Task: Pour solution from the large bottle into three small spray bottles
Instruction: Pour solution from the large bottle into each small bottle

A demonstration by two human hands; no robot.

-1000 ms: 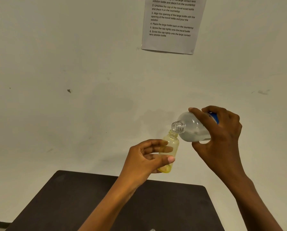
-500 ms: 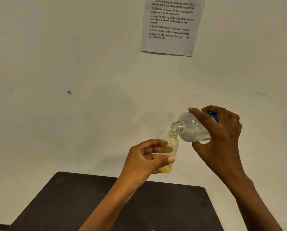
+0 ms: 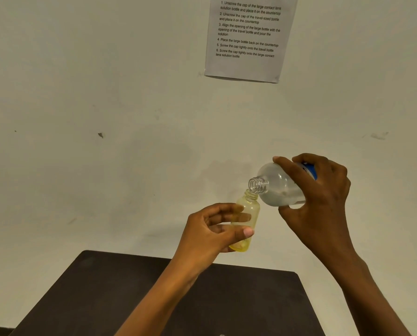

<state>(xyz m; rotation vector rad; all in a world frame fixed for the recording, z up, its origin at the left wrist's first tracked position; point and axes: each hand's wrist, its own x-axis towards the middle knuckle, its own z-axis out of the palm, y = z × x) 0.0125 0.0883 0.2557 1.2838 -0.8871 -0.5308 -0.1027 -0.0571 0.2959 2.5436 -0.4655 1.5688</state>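
A small bottle [image 3: 250, 210] of yellow-tinted plastic is held in the air above the far edge of a dark table [image 3: 100, 292], a little to the 4 o'clock side of the view's centre. It is kept nearly upright, with its uncapped neck leaning slightly toward 1 o'clock. The grip of the left hand [image 3: 209, 230] is clamped on its lower body: the thumb is laid across the near side and the fingers are curled round the far side. A deeper yellow is seen at its base.

At 2 o'clock from it, a clear large bottle [image 3: 279, 185] is held tipped over, its open threaded mouth pointed toward 8 o'clock and set right at the small bottle's neck. The grip of the right hand [image 3: 323, 207] is clamped round its body, with a blue patch showing between the fingers. Whether liquid is running cannot be told.

A printed sheet [image 3: 246, 66] of numbered steps is fixed to the pale wall [image 3: 105, 93] at 12 o'clock.
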